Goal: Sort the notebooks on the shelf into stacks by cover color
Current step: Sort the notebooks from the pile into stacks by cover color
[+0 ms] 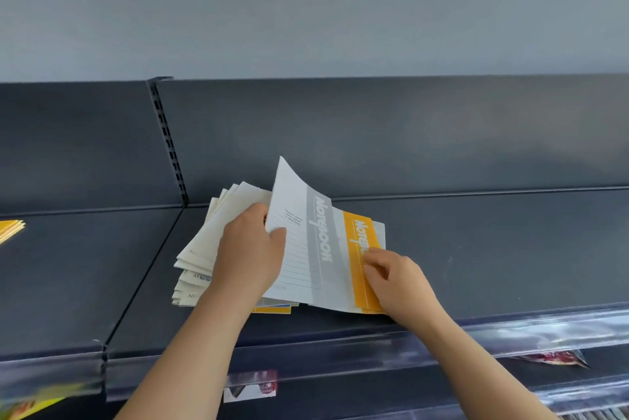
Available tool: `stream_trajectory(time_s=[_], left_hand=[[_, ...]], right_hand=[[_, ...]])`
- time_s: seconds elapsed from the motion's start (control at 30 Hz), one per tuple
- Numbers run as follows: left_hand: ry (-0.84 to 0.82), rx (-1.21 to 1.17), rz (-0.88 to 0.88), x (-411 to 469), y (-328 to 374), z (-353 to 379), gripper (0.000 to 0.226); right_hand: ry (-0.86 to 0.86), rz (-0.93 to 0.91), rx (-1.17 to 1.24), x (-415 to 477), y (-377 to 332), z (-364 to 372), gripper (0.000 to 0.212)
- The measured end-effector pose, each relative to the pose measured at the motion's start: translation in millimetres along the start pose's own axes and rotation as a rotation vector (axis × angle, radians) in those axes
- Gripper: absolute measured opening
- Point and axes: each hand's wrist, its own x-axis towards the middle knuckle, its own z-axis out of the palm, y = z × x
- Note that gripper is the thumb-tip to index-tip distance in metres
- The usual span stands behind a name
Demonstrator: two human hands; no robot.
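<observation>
Yellow stack (12, 229): far left of the fanned pile, well apart from it, only its corner in frame. Probably the sorted yellows.

Fanned pile (199, 259): cream covers splayed out of square, lying flat on the shelf (493, 249). A yellow edge shows at the pile's front, underneath.

Left hand (248, 249): over the pile's right half. The thumb lies on the face of a grey-banded notebook (306, 242) and the fingers are curled behind it. The notebook is tipped up off the pile and its top corner curls.

Yellow-banded notebook (360, 259): just right of the pile, partly tucked under the grey one. Right hand (398, 280): fingertips pinch its right edge, fingers bent.

Price rail (510, 334): clear strip in front of the pile, along the shelf lip.

Risks, as judged:
- Pulling the yellow one out sideways may drag its neighbours with it, since the covers overlap and look slick.
- The pile is already splayed. If the left hand lifts off, the loose cream books could slide forward over the rail.
- The grey notebook is held by one edge only, so the cover may crease or slip free.
- Yellows buried low in the pile could be missed.
</observation>
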Motion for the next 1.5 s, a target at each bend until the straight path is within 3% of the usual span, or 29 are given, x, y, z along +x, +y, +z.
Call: stream_trajectory(time_s=[0.17, 0.4, 0.63, 0.9, 1.17, 1.33, 1.5], left_hand=[[-0.004, 0.001, -0.040, -4, 6, -4, 0.006], [-0.059, 0.052, -0.086, -7, 8, 4, 0.007], [-0.063, 0.070, -0.111, -8, 7, 5, 0.009], [-0.055, 0.174, -0.066, -19, 12, 13, 0.024], [-0.060, 0.049, -0.144, -5, 1, 9, 0.016], [-0.061, -0.048, -0.167, -4, -1, 8, 0.015], [-0.049, -0.098, -0.176, -7, -1, 4, 0.014]], right_hand=[[-0.038, 0.085, -0.002, 6, 0, 0, 0.027], [-0.131, 0.121, 0.251, 2, -8, -4, 0.032], [-0.097, 0.176, 0.072, 11, 3, -5, 0.043], [-0.124, 0.139, 0.106, 7, 1, -2, 0.037], [-0.173, 0.223, 0.205, 15, -7, -8, 0.040], [-0.200, 0.256, 0.413, 11, -15, -5, 0.032], [-0.108, 0.299, 0.427, 16, -19, -4, 0.037]])
